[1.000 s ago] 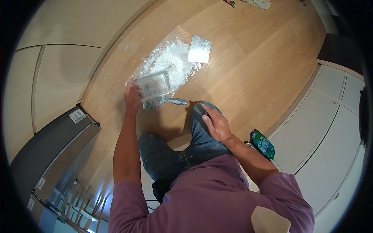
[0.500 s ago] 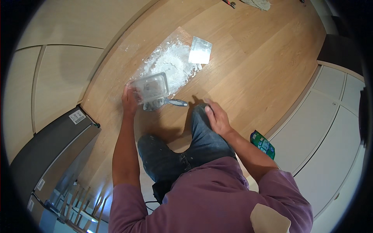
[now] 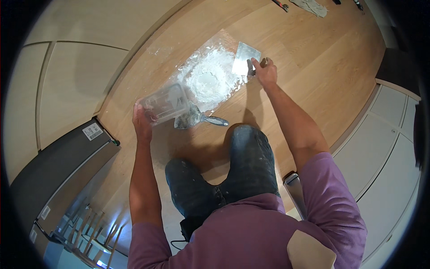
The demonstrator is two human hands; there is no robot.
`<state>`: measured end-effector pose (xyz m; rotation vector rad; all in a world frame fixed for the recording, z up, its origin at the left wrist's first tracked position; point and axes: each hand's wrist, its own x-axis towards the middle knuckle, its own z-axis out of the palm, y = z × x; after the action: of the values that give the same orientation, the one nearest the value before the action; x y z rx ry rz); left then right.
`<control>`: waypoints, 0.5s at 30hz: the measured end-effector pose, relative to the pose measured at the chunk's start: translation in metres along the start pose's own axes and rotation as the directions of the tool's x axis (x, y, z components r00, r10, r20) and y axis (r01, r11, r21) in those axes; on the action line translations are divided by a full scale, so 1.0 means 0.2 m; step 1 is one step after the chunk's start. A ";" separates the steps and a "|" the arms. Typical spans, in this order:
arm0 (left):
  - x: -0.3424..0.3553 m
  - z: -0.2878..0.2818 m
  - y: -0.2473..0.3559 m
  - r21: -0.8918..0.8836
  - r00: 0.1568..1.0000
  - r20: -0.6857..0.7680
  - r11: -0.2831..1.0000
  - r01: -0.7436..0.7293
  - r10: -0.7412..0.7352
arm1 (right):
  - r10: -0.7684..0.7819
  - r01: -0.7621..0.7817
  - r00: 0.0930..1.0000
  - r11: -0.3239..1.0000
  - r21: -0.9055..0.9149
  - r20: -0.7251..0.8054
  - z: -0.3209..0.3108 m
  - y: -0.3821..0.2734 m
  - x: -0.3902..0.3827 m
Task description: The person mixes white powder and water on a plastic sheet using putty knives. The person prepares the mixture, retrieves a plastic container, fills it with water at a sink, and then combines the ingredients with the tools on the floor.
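A clear plastic container (image 3: pixel 165 105) is tilted in my left hand (image 3: pixel 142 120), whose fingers are wrapped round its near end. Just beyond it, white powder (image 3: pixel 219 76) lies heaped on the floor with a ring-shaped hollow in it. A flat square metal plate (image 3: pixel 245 56) rests at the powder's right edge. My right hand (image 3: pixel 266 71) is over the plate's near right corner with thumb and fingers apart; whether it touches the metal I cannot tell. Below the powder lies a wide scraper (image 3: pixel 216 120) with a grey-blue handle and a smeared blade, partly behind the container.
My bent knees (image 3: pixel 248 139) are close to the scraper. Pale cabinets (image 3: pixel 80 80) line the left, and white cabinet doors (image 3: pixel 371 143) the right. A dark grey appliance (image 3: pixel 58 166) stands at lower left. Far off lie a cloth (image 3: pixel 310 6) and a red-and-black tool (image 3: pixel 281 5).
My right hand has left my knee and reached forward to the metal plate. The container in my left hand has shifted left and toward me, uncovering more of the scraper blade.
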<state>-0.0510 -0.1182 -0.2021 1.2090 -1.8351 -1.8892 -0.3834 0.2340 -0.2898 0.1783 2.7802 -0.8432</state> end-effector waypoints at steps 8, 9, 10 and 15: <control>0.05 -0.10 -0.15 -0.052 0.984 -0.178 0.999 0.005 -0.014 | 0.059 -0.116 0.977 0.954 0.276 0.206 0.11 0.10 0.08; 0.08 -0.09 -0.19 -0.050 0.983 -0.183 0.999 -0.004 -0.005 | 0.069 -0.136 0.976 0.933 0.334 0.205 0.10 0.12 0.10; 0.12 -0.08 -0.22 -0.051 0.983 -0.184 0.999 -0.013 0.003 | 0.079 -0.154 0.976 0.908 0.389 0.201 0.07 0.15 0.13; 0.15 -0.13 -0.34 -0.118 0.965 -0.251 0.992 0.050 -0.078 | 0.163 -0.344 0.930 0.701 0.624 0.330 -0.04 0.08 0.00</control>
<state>-0.0273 -0.1453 -0.2721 1.4139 -1.5553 -1.7468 -0.3825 0.2520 -0.2920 0.5266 2.0232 -1.6313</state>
